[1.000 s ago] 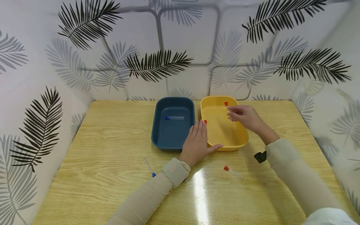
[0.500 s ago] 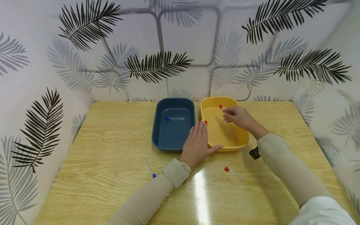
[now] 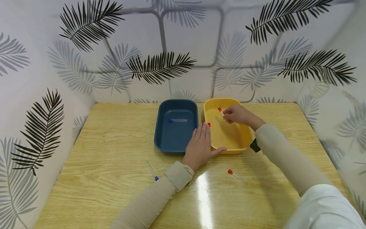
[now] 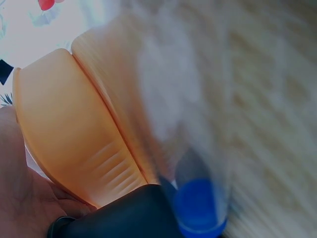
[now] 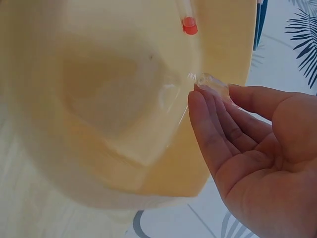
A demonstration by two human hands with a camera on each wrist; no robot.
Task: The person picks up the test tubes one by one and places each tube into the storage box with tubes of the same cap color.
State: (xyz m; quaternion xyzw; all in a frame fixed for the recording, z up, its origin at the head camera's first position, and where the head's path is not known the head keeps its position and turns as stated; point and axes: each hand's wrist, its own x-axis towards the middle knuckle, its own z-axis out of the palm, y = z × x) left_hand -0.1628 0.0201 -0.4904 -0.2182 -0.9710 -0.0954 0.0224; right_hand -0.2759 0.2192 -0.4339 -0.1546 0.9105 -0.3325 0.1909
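Observation:
My right hand (image 3: 235, 114) pinches a red-capped test tube (image 3: 220, 109) between thumb and fingertips, over the back half of the yellow tray (image 3: 228, 151). In the right wrist view the tube's clear end (image 5: 214, 85) shows at the fingertips. A second red-capped tube (image 3: 209, 124) lies along that tray's left side, partly hidden by my left hand (image 3: 198, 146). The left hand rests with straight fingers across the adjoining rims of the yellow and dark blue trays, thumb out along the yellow tray's front. A blue-capped tube (image 3: 178, 121) lies inside the dark blue tray (image 3: 172, 138).
On the wooden table (image 3: 108, 143), a blue-capped tube (image 3: 152, 170) lies beside the left sleeve. Another red-capped tube (image 3: 238, 176) lies in front of the yellow tray. Leaf-patterned wall covering (image 3: 188, 82) stands right behind both trays.
My right hand has moved left and slightly away from me over the yellow tray, carrying the red-capped test tube. The left hand has stayed in place.

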